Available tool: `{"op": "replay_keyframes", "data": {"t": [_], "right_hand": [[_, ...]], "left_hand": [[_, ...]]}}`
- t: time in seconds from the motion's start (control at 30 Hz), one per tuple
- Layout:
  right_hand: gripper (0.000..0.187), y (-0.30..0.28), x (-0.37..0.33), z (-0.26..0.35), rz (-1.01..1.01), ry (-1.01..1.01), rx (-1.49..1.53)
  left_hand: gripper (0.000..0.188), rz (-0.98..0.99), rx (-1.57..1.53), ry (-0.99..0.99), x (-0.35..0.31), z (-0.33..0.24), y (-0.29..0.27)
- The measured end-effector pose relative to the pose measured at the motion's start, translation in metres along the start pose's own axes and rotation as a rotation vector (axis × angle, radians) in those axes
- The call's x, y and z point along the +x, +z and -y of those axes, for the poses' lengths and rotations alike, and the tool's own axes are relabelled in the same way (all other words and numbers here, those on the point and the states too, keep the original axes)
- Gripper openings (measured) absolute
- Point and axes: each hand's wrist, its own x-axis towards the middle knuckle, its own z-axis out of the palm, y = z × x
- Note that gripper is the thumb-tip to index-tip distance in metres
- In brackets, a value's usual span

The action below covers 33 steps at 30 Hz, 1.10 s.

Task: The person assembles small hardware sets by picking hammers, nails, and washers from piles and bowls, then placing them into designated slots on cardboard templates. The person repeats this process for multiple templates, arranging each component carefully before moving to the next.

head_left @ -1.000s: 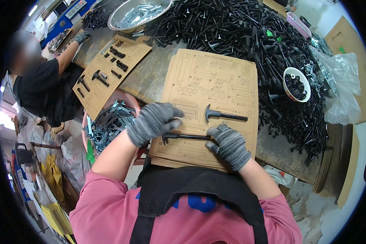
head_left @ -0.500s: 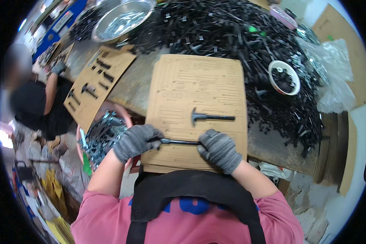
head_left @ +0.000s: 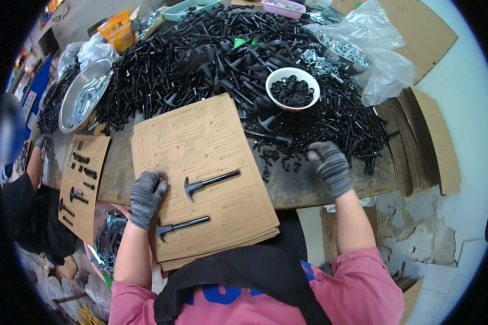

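Note:
A stack of printed cardboard sheets (head_left: 200, 146) lies tilted on the bench before me. Two black rods with T-shaped, hammer-like heads lie on it: an upper rod (head_left: 214, 180) and a lower rod (head_left: 185, 223), both with heads to the left. At the stack's left edge is my gloved left hand (head_left: 148, 199), thumb and fingers slightly apart with nothing seen between them. My gloved right hand (head_left: 331, 169), fingers stretched forward, hovers beside small black parts (head_left: 279, 158) at the near edge of a large heap of black metal pieces (head_left: 200, 70).
A white bowl of black nuts or rings (head_left: 269, 86) stands in the heap. Silver parts fill a metal basin (head_left: 65, 116) at left. Another board with black parts (head_left: 85, 184) lies near a co-worker's arm (head_left: 35, 165). Cardboard sheets (head_left: 417, 146) stand at the right edge.
The lower rod, held between both hands before, now lies on the cardboard. My right hand has moved right toward the heap; my left is at the cardboard's left edge. The view has turned right.

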Motion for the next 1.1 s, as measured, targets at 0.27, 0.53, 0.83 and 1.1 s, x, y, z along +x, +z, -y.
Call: {"op": "replay_keyframes", "data": {"t": [0.27, 0.53, 0.83, 1.1], "right_hand": [[0.028, -0.037, 0.087, -0.114, -0.124, 0.174, -0.25], [0.049, -0.029, 0.191, -0.124, 0.0, 0.33, -0.605], [0.059, 0.023, 0.244, -0.193, -0.026, 0.639, -0.649], [0.044, -0.039, 0.199, -0.102, -0.221, 0.437, -0.266]], "left_hand": [[0.016, -0.025, 0.082, 0.027, 0.006, -0.01, 0.006], [0.015, -0.034, 0.06, -0.017, 0.004, -0.011, 0.003], [0.014, -0.076, 0.108, -0.043, 0.004, -0.006, 0.009], [0.015, -0.064, 0.086, -0.001, 0.006, -0.005, 0.007]]}}
